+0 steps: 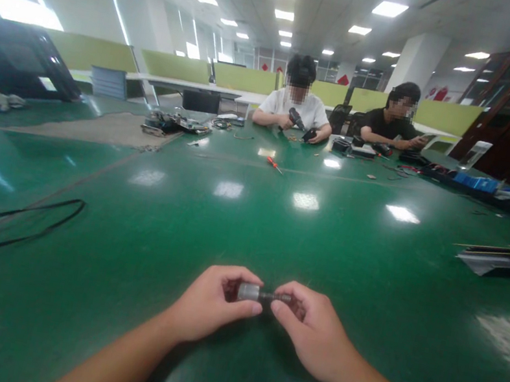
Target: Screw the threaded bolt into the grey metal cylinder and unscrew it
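Note:
Low over the green table, close to me, my two hands meet around a small part. My left hand is closed on a short silvery metal cylinder. My right hand pinches the thin dark shaft that sticks out of the cylinder's right end. Both sets of fingers are curled inward, thumbs toward me. The cylinder lies sideways between the hands, partly hidden by the fingers.
A black cable loops at left. A red-handled screwdriver lies mid-table. Dark flat parts rest at right. Across the table two people sit among tools; one holds a dark power driver.

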The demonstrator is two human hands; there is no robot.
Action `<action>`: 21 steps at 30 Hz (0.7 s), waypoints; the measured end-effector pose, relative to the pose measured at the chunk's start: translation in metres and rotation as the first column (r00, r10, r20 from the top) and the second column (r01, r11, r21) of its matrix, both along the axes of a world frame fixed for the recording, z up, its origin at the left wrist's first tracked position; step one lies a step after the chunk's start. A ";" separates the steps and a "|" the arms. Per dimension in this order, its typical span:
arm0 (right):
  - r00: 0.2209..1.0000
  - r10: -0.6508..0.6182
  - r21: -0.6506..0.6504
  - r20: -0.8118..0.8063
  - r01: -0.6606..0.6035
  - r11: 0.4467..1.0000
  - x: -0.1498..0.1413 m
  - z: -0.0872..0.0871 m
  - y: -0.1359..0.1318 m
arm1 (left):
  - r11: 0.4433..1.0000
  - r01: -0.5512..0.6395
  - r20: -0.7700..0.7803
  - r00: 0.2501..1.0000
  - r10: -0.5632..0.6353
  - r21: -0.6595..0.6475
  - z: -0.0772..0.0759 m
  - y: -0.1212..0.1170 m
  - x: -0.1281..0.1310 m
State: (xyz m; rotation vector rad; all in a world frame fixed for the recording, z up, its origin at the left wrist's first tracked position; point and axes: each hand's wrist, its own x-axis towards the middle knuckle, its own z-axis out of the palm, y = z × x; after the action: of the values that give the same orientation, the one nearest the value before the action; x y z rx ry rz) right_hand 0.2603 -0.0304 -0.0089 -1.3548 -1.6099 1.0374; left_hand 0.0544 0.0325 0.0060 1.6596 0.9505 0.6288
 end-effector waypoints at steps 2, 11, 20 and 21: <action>1.000 0.003 -0.003 -0.005 -0.003 1.000 0.000 0.000 0.000 | 1.000 -0.001 0.000 1.000 0.001 -0.002 0.000 0.000 0.000; 1.000 0.003 -0.002 0.005 -0.003 1.000 0.000 -0.001 0.000 | 1.000 0.003 0.012 1.000 -0.003 -0.009 -0.001 0.001 -0.001; 1.000 0.005 -0.003 -0.015 -0.005 1.000 0.000 0.001 0.000 | 1.000 0.014 0.024 1.000 -0.014 -0.022 -0.003 0.001 -0.001; 1.000 0.004 -0.005 -0.015 -0.004 1.000 0.000 0.001 0.000 | 1.000 0.016 0.023 1.000 -0.015 -0.020 -0.004 0.002 -0.001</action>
State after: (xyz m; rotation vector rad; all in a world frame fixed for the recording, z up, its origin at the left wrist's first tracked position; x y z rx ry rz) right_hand 0.2603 -0.0309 -0.0076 -1.3441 -1.6005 1.0528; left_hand 0.0538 0.0341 0.0022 1.6376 0.9239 0.6245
